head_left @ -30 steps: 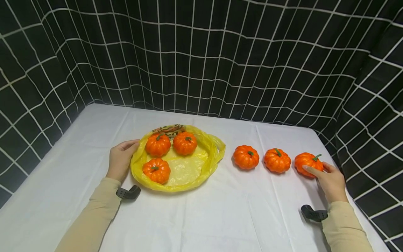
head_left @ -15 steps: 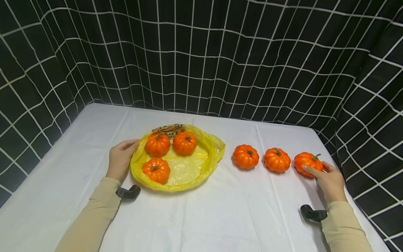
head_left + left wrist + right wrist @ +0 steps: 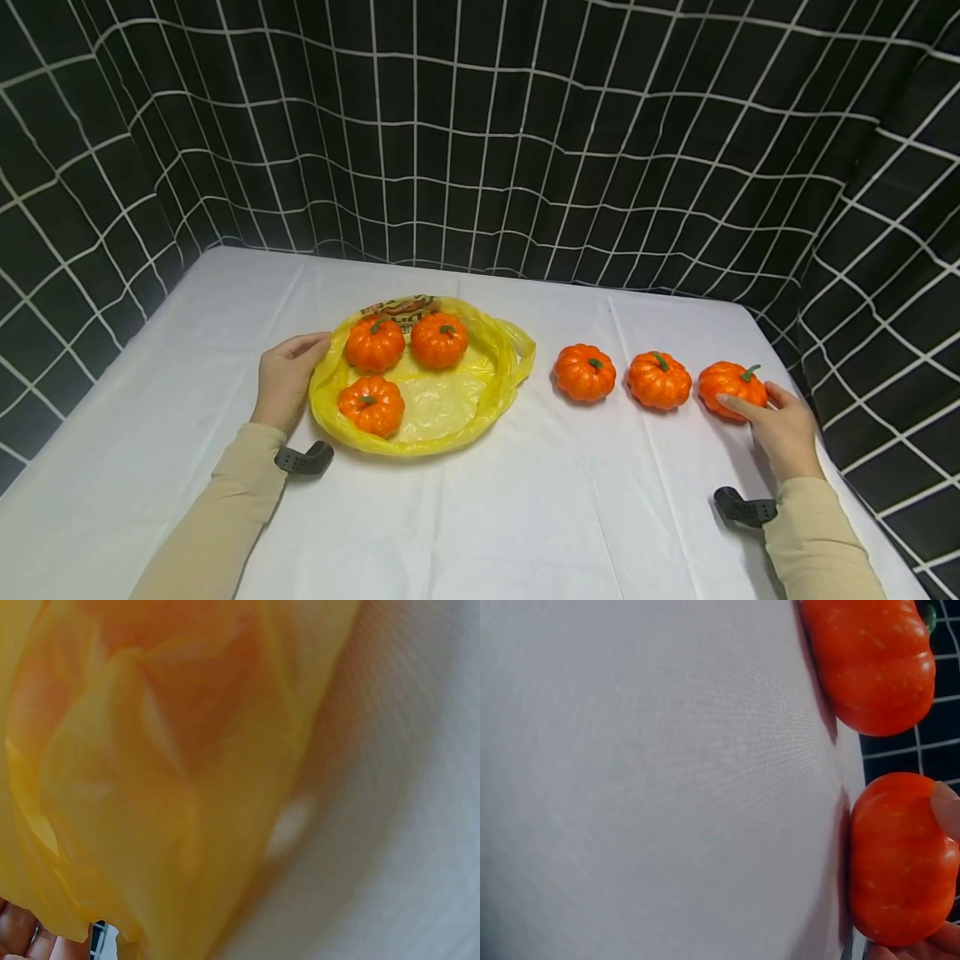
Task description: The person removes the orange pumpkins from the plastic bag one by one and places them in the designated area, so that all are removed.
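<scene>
1. At the right end of a row on the desk, the outermost orange pumpkin (image 3: 722, 385) sits within the grasp of the right hand (image 3: 787, 429): thumb on its near side, fingers around its right side. Its green stem (image 3: 751, 372) leans to the right.
2. Just left of it lies the middle pumpkin (image 3: 660, 382), and past that the left-end pumpkin (image 3: 585, 374); narrow gaps separate all three.
3. Farther left, the yellow plastic bag (image 3: 442, 404) lies spread open, its rim standing up as a low ring. Dark printing (image 3: 401, 308) shows on the far side, and a handle loop (image 3: 527, 348) sticks out on the right.
4. Inside the bag are three more pumpkins: one at far left (image 3: 375, 344), one beside it to the right (image 3: 439, 341), and one nearer the person (image 3: 372, 407).
5. At the bag's left edge, the left hand (image 3: 288, 379) holds the rim; the left wrist view shows only a few fingers (image 3: 16, 930) in a corner, beside the yellow film.
6. Beige sleeves (image 3: 213, 508) cover both arms, with a black device (image 3: 305, 459) at each wrist.
7. White cloth (image 3: 525, 517) covers the desk; behind it hangs a black curtain (image 3: 480, 125) with a white grid.
</scene>
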`<state>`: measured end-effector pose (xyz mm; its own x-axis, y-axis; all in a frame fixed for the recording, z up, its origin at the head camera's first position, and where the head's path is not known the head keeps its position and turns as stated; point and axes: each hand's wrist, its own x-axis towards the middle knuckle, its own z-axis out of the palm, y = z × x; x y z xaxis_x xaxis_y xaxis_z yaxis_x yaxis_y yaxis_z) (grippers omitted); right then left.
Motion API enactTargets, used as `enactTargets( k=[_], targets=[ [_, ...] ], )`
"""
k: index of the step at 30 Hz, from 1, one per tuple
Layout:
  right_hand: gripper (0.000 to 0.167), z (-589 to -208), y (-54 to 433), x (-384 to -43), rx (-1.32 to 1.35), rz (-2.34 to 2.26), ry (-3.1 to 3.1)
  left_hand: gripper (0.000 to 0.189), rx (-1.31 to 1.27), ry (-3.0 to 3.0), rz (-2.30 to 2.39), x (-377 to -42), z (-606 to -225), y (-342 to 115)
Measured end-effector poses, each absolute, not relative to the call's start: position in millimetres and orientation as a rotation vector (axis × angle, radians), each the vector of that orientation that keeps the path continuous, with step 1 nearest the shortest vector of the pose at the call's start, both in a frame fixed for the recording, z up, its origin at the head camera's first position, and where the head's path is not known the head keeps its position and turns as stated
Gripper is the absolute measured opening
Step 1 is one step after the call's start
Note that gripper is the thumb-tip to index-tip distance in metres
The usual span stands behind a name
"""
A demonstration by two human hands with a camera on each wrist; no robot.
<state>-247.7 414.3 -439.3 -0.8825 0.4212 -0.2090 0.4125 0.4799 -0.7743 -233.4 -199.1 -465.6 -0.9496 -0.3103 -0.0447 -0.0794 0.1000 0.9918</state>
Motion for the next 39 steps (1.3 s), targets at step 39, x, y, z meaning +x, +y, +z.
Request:
enactTargets(
  k=[39],
  targets=[
    [0.081, -393.1, 343.6, -210.6, -0.596, 1.439, -2.468, 0.041, 0.404, -2.175, -1.975, -236.1, -469.4, -200.0]
  ],
)
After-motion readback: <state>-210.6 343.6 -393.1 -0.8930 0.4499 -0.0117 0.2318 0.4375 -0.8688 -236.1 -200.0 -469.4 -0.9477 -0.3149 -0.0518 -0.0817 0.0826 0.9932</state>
